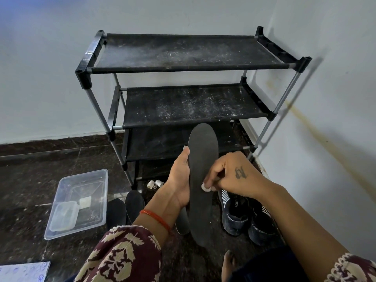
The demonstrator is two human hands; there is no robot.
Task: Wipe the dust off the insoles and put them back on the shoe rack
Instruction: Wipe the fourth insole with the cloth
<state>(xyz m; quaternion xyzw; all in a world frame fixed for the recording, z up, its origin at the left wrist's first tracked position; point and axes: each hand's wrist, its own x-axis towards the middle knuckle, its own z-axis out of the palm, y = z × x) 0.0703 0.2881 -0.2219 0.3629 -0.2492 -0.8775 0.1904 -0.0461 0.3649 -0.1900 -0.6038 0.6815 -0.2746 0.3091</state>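
Here the left hand (180, 180) holds a black insole (201, 180) up by its edge, in front of the dusty rack (191, 64). The right hand (230, 174) pinches a small white wipe (205, 187) and presses it on the insole.

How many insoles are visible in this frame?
4: one long black foam insole held in the hands; two dark insoles on the floor left; one partly hidden behind the left wrist. Others may be hidden.
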